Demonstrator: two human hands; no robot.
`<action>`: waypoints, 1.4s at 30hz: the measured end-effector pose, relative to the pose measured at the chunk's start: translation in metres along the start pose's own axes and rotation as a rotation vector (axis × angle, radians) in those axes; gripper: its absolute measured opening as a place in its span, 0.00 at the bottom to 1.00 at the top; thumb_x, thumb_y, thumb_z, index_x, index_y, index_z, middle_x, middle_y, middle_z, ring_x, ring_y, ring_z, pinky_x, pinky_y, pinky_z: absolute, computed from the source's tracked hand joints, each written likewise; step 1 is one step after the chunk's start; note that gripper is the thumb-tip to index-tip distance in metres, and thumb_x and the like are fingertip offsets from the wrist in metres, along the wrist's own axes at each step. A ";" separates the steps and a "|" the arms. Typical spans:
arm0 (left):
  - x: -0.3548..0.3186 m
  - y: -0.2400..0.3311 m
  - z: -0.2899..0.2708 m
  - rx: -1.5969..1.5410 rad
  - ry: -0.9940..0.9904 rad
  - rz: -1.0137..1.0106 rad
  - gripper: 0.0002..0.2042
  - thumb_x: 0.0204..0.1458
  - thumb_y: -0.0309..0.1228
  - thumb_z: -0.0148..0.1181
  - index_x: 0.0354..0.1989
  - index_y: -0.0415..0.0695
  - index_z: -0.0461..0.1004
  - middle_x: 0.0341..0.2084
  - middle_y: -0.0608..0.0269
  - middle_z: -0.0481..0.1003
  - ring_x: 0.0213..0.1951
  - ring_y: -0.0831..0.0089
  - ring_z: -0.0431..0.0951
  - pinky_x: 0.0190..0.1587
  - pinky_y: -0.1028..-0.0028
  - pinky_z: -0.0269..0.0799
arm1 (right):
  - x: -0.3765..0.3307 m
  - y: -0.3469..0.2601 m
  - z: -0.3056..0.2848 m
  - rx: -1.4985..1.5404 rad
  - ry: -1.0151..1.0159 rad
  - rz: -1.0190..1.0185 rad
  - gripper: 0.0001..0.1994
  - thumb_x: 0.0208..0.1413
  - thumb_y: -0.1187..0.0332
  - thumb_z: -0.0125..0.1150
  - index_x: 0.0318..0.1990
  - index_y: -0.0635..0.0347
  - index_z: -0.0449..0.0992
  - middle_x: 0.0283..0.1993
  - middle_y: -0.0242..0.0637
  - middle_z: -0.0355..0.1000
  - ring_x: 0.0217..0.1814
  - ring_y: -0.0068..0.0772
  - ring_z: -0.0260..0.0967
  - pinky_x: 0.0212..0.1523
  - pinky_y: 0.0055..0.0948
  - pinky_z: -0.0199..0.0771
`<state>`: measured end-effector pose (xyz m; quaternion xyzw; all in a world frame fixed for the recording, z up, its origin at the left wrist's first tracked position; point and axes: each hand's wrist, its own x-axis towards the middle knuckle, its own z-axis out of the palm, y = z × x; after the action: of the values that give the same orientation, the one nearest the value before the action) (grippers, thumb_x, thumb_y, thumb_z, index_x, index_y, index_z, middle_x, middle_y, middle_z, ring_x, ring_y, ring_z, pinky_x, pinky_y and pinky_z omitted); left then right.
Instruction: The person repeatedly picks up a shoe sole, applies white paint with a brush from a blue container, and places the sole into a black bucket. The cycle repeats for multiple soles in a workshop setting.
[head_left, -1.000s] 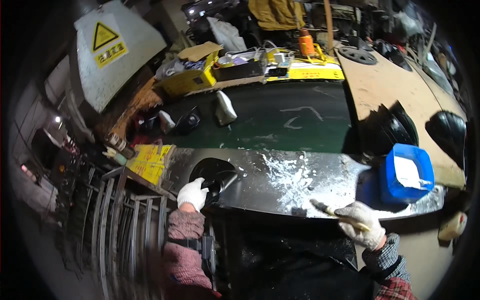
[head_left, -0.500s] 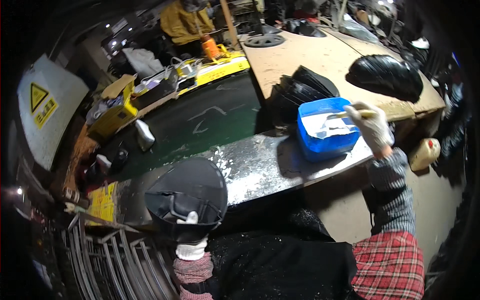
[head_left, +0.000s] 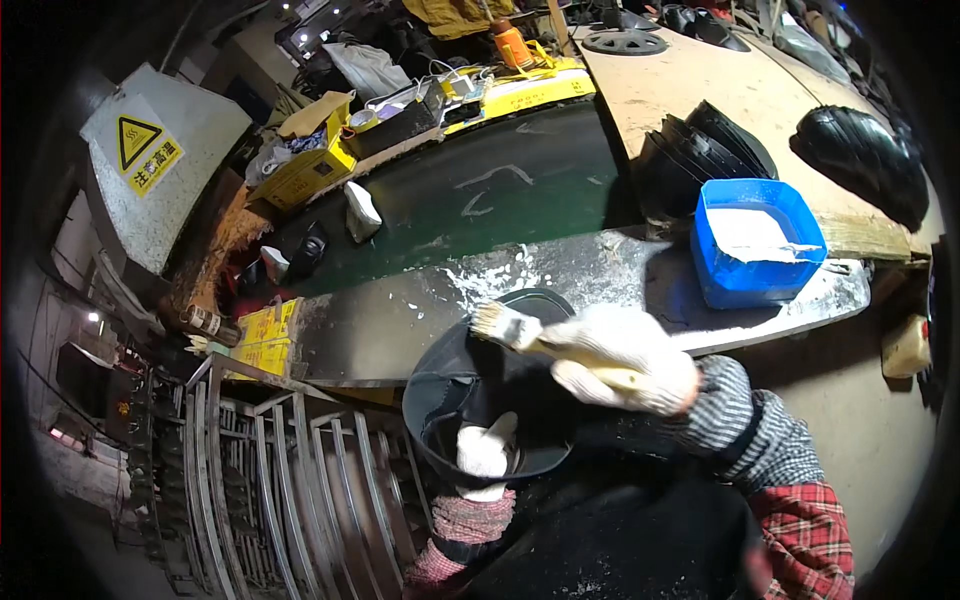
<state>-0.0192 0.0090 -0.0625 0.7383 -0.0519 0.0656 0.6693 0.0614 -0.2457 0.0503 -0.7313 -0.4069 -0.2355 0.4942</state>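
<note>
The long grey worktop [head_left: 590, 275], smeared with white paste, is running across the middle of the frame. A blue tray [head_left: 757, 245] is sitting at its right end. Below centre, the left hand [head_left: 486, 452] is gripping a black bowl-shaped part [head_left: 480, 385] from inside its rim. The right hand [head_left: 622, 358] is closing its grip on a brush [head_left: 520, 330], the bristles touching the part's upper edge.

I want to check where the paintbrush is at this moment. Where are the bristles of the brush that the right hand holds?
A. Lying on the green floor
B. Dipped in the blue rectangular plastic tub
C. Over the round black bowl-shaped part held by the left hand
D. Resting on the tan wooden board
C: the white-gloved right hand holds the pale-bristled paintbrush over the rim of the round black bowl-shaped part, which the left hand grips, apart from the blue rectangular plastic tub.
</note>
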 end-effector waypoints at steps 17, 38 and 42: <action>0.038 0.010 0.015 0.160 -0.055 -0.178 0.15 0.58 0.19 0.59 0.54 0.38 0.73 0.36 0.64 0.78 0.38 0.74 0.77 0.44 0.73 0.73 | 0.056 -0.040 0.061 -0.091 -0.372 -0.022 0.20 0.64 0.50 0.55 0.47 0.58 0.78 0.23 0.36 0.73 0.22 0.34 0.74 0.22 0.31 0.73; 0.056 0.090 -0.013 -0.418 -0.142 -0.374 0.17 0.64 0.32 0.56 0.57 0.36 0.72 0.45 0.57 0.78 0.43 0.72 0.80 0.48 0.72 0.79 | -0.061 -0.063 -0.032 0.399 -0.176 0.566 0.12 0.62 0.68 0.63 0.46 0.67 0.80 0.37 0.41 0.81 0.36 0.31 0.79 0.40 0.28 0.79; 0.045 0.077 -0.008 -0.227 0.011 -0.254 0.14 0.67 0.32 0.52 0.42 0.33 0.79 0.35 0.55 0.81 0.34 0.69 0.83 0.38 0.72 0.81 | -0.052 -0.063 -0.039 0.315 -0.222 0.393 0.11 0.59 0.69 0.66 0.44 0.67 0.80 0.36 0.41 0.81 0.32 0.25 0.76 0.36 0.28 0.78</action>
<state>0.0125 0.0097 0.0214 0.6581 0.0382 -0.0219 0.7517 -0.0174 -0.2891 0.0608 -0.7315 -0.3405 0.0126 0.5906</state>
